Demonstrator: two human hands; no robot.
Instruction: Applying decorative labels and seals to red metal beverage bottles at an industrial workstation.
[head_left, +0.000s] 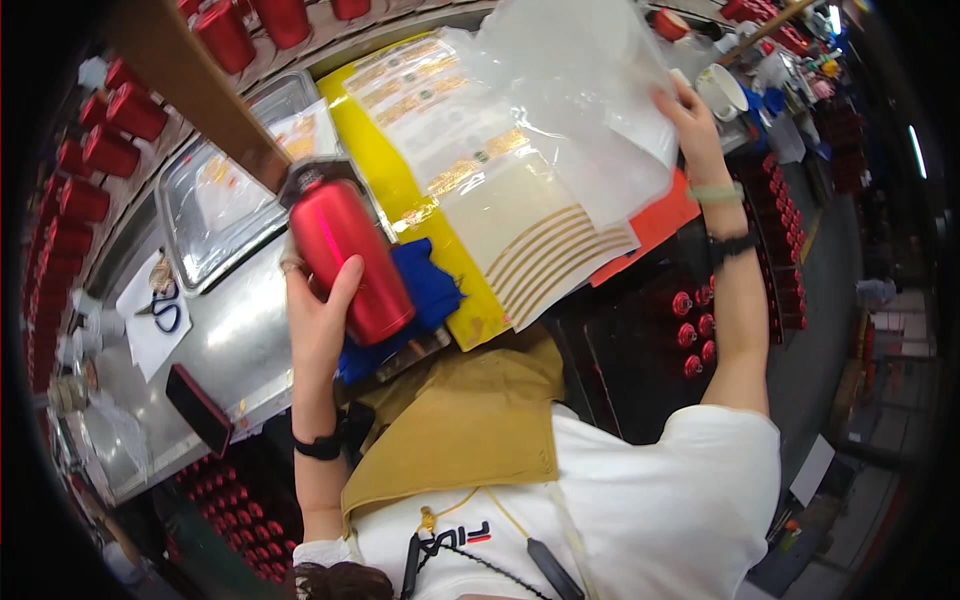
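A red metal bottle (348,262) is gripped by the left hand (318,318), the thumb laid along its near side and the other fingers wrapped behind it. The bottle is held tilted above the steel worktable (235,335), just over a blue cloth (425,290) that lies at the table's front edge.

The right hand (692,120) is raised farther off — its fingers are closed on the edge of a clear plastic bag (580,90), which is held up over a stack of printed sheets with gold stripes (500,200). The stack rests on a yellow sheet (400,195), and an orange sheet (660,225) shows from under its right side.

A shiny metal tray (225,190) sits on the table to the left of the bottle. Scissors (165,310) lie on a white paper nearer the left edge, and a dark red phone-like slab (198,408) rests at the table's near corner. Rows of more red bottles (110,130) are shelved along the left — others are stored below the table.
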